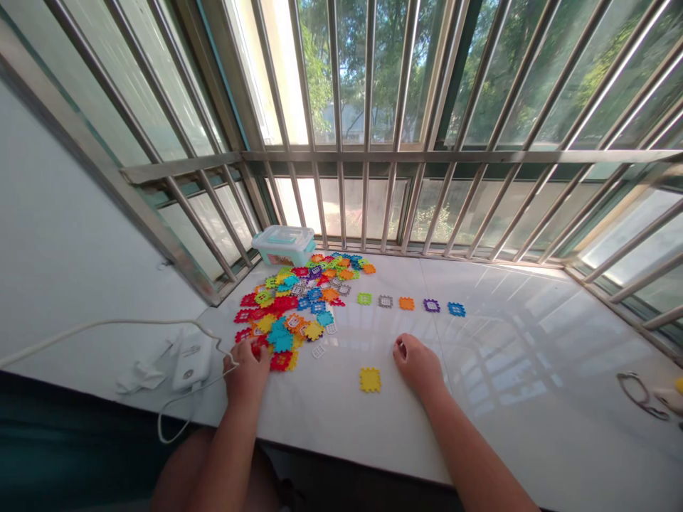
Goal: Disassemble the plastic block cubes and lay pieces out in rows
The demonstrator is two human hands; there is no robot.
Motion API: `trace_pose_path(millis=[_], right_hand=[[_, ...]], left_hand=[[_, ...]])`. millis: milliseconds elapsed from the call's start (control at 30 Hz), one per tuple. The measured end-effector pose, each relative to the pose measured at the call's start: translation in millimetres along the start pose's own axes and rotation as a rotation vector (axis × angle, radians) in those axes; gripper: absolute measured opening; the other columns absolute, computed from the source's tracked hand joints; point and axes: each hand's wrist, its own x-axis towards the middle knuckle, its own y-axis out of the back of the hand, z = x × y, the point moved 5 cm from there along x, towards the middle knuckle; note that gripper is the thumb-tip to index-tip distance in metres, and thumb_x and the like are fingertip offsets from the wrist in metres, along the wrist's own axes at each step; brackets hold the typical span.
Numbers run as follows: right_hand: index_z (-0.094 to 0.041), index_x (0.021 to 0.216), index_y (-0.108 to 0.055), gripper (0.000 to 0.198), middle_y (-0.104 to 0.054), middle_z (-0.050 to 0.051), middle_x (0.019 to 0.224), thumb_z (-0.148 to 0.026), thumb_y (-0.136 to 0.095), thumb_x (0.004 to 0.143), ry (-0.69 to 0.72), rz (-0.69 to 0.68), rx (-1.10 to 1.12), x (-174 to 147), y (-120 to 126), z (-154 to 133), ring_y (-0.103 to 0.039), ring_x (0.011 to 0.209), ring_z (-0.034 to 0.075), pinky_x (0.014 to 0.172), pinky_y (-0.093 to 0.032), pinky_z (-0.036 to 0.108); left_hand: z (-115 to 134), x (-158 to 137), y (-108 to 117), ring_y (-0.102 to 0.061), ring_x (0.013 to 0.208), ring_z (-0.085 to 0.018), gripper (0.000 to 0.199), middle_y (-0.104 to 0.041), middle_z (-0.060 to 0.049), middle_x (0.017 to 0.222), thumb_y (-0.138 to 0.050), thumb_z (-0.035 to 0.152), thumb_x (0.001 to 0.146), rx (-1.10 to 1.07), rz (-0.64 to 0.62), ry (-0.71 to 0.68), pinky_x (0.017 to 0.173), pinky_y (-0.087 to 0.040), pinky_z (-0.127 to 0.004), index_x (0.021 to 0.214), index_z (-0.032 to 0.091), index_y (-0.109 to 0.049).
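Note:
At the near left edge of a heap of colourful interlocking plastic tiles [281, 334], my left hand [246, 373] has its fingers closed around a red tile [260, 347]. My right hand [420, 364] rests on the white tabletop with its fingers curled in, and no object shows in it. A single yellow square tile [370, 380] lies flat between the hands. Beyond my right hand is a spaced row: a green tile [364, 299], a grey tile [385, 301], an orange tile [406, 304], a purple tile [432, 306] and a blue tile [457, 309].
A lidded clear-and-teal plastic box [284, 245] stands behind the heap by the window bars [368, 199]. To the left lie a white power device [193, 359], its cable [160, 419] and crumpled tissue [141, 375]. A pair of glasses [640, 395] sits at far right.

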Motion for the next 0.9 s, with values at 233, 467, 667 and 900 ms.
trace_pose_path(millis=[233, 467, 667, 900], right_hand=[[-0.025, 0.096, -0.064, 0.012, -0.073, 0.001, 0.092, -0.030, -0.056, 0.102, -0.002, 0.000, -0.005, -0.2, -0.1, 0.0, -0.060, 0.071, 0.014, 0.063, -0.026, 0.028], [-0.024, 0.096, -0.065, 0.013, -0.074, 0.001, 0.092, -0.031, -0.055, 0.102, -0.004, -0.003, -0.007, -0.7, 0.4, -0.4, -0.060, 0.070, 0.014, 0.064, -0.027, 0.029], [-0.025, 0.096, -0.065, 0.013, -0.074, 0.002, 0.093, -0.031, -0.056, 0.102, -0.016, -0.009, -0.006, -0.5, 0.5, -0.6, -0.060, 0.070, 0.015, 0.063, -0.027, 0.029], [-0.025, 0.097, -0.065, 0.012, -0.073, 0.002, 0.092, -0.030, -0.056, 0.102, -0.009, -0.011, -0.003, -0.1, 0.9, -1.8, -0.061, 0.072, 0.015, 0.065, -0.028, 0.029]], left_hand=[[2.6, -0.4, 4.7, -0.065, 0.113, -0.037, 0.037, -0.073, -0.020, 0.116, -0.054, 0.040, 0.094, -0.036, -0.007, -0.004, 0.108, -0.049, -0.055, 0.118, 0.015, -0.066], [14.0, -3.7, 19.3, -0.064, 0.114, -0.033, 0.025, -0.069, -0.015, 0.121, -0.053, 0.032, 0.097, -0.058, 0.037, 0.009, 0.106, -0.050, -0.050, 0.110, 0.019, -0.070], [14.2, -2.8, 23.0, -0.065, 0.110, -0.032, 0.023, -0.069, -0.015, 0.114, -0.051, 0.030, 0.098, -0.116, 0.064, 0.019, 0.104, -0.053, -0.050, 0.108, 0.019, -0.070], [61.8, -13.3, 36.4, -0.060, 0.132, -0.031, 0.031, -0.066, -0.017, 0.129, -0.055, 0.029, 0.100, -0.284, 0.061, -0.211, 0.115, -0.050, -0.051, 0.127, 0.018, -0.065]])
